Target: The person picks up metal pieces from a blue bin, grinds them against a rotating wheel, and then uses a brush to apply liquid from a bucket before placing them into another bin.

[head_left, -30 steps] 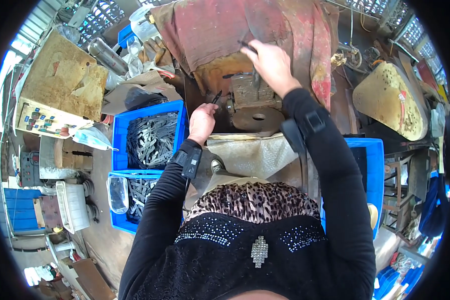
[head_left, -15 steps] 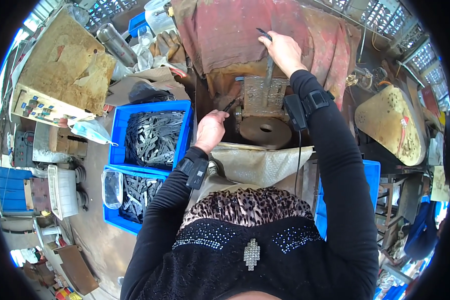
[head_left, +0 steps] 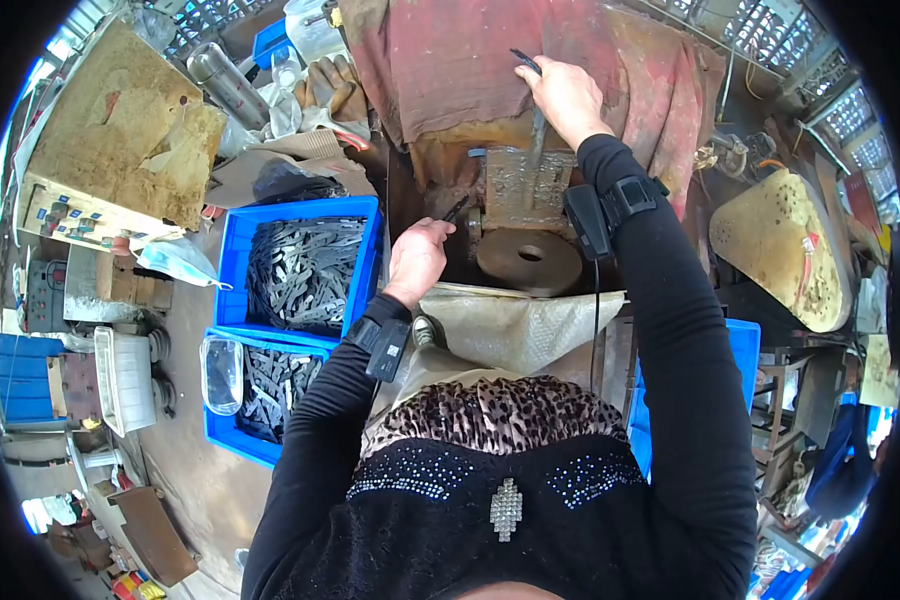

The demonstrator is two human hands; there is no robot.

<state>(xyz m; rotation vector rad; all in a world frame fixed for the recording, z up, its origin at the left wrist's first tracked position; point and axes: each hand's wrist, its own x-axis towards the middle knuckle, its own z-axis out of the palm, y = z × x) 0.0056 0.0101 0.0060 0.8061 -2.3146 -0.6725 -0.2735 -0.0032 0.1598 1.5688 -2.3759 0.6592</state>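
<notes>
My left hand is closed on a small dark metal piece, whose tip sticks out over the machine's recess. Further up, my right hand pinches another thin dark metal piece in front of the red cloth. Between and below the hands lies a round brown disc with a hole in its middle, level with the machine's recess. Behind the disc stands a wet-looking, pitted metal block with an upright rod. The kind of the held pieces cannot be made out.
To my left, a blue bin and a second blue bin hold many flat dark metal pieces. A clear plastic box leans on the lower bin. A stained cabinet stands far left, a worn board right. Cloth sheeting hangs before me.
My left hand has shifted very slightly left, the piece still in it. My right hand keeps its grip, its piece raised a touch. The view has tilted a little.
</notes>
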